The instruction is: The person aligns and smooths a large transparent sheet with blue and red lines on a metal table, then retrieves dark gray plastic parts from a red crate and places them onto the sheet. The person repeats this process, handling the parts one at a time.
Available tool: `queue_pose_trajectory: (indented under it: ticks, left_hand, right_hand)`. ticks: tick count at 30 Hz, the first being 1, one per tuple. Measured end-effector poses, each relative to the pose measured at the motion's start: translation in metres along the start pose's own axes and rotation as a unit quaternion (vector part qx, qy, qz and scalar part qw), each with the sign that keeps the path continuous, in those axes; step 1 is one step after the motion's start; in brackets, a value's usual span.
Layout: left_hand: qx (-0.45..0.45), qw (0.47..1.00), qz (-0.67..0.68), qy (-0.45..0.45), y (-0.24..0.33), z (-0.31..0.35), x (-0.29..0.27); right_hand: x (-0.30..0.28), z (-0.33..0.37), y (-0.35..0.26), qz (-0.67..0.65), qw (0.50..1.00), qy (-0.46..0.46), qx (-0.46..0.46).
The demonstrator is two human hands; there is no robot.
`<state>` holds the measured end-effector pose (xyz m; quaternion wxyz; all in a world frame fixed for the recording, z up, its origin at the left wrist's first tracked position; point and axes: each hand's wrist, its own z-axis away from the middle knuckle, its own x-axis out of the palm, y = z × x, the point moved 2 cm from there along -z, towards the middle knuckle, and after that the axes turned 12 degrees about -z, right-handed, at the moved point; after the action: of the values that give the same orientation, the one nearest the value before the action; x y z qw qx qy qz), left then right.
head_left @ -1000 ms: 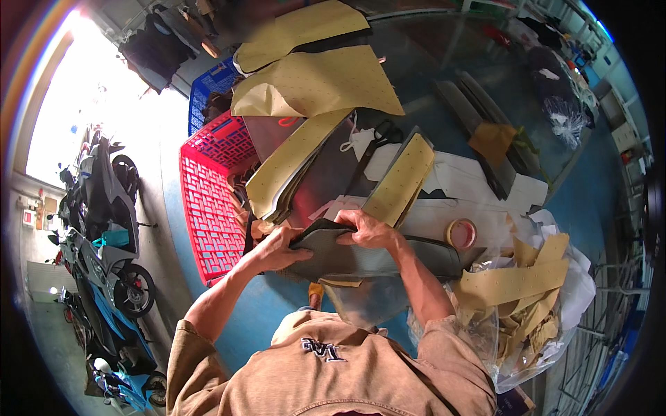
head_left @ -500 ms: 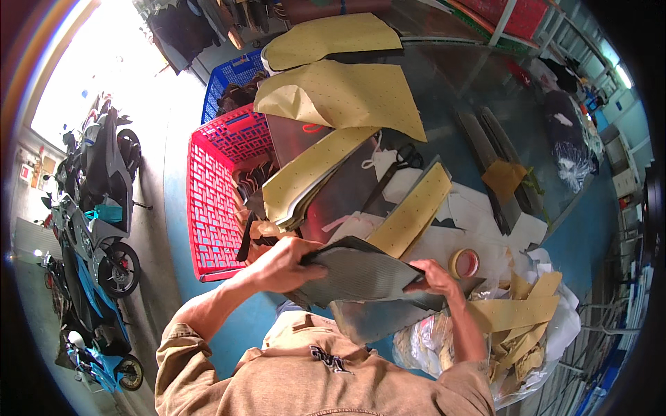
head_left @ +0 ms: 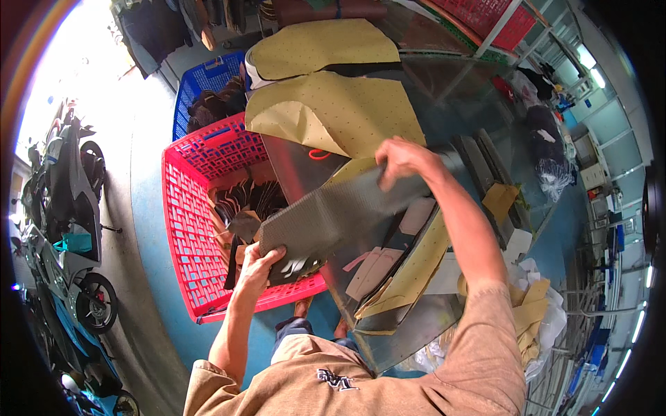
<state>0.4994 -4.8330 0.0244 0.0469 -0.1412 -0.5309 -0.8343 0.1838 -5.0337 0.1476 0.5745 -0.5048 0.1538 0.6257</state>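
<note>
A long dark grey ribbed sheet (head_left: 326, 215), perhaps several layers, stretches at a slant from the red basket toward the table. My left hand (head_left: 258, 269) is closed on its near left end, thumb on top. Dark pieces with pale cut-outs (head_left: 302, 265) show beneath that end. Across the sheet, my right hand (head_left: 406, 161) has curled fingers at the far edge and appears to grip it; the sheet's right end is blurred. Below the sheet, a yellow dotted strip (head_left: 413, 267) lies on a stack beside pale cards (head_left: 378, 270).
The red plastic basket (head_left: 182, 243) holds many dark pieces. Behind it stands a blue basket (head_left: 186, 97). Large yellow dotted sheets (head_left: 340, 104) cover the table's far left. Dark bars (head_left: 479, 163) lie farther right. A bag of scraps (head_left: 548, 326) is at right; motorbikes (head_left: 69, 229) stand left.
The sheet has swung left and now spans from the basket over the table. My left hand moved left slightly; my right hand moved far forward. The view shifted, showing more of the basket's contents.
</note>
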Motion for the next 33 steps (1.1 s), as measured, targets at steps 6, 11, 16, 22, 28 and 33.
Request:
queue_pose_trajectory:
  ticks: [6,11,16,22,28,33]
  left_hand:
    - [0.004,0.993,-0.047,0.106,-0.055,-0.036,-0.020]
    - [0.025,0.987,-0.121,0.102,-0.043,-0.031,-0.031]
    - [-0.032,0.935,-0.326,0.135,-0.052,-0.031,-0.028]
    - [0.188,0.849,-0.492,0.041,-0.045,-0.007,0.056]
    - [0.279,0.776,-0.520,-0.222,-0.073,0.080,0.146]
    - [0.304,0.698,-0.532,-0.370,-0.106,0.159,0.204]
  right_hand:
    - [0.094,-0.034,0.039,-0.035,0.927,0.358,-0.103]
    - [0.140,0.104,0.033,-0.176,0.879,0.441,0.026]
    - [0.289,0.296,0.046,-0.330,0.638,0.634,0.287]
    - [0.374,0.335,-0.080,-0.336,0.515,0.662,0.428]
    - [0.465,0.334,-0.156,-0.429,0.462,0.666,0.399]
    - [0.557,0.361,-0.201,-0.591,0.417,0.569,0.392]
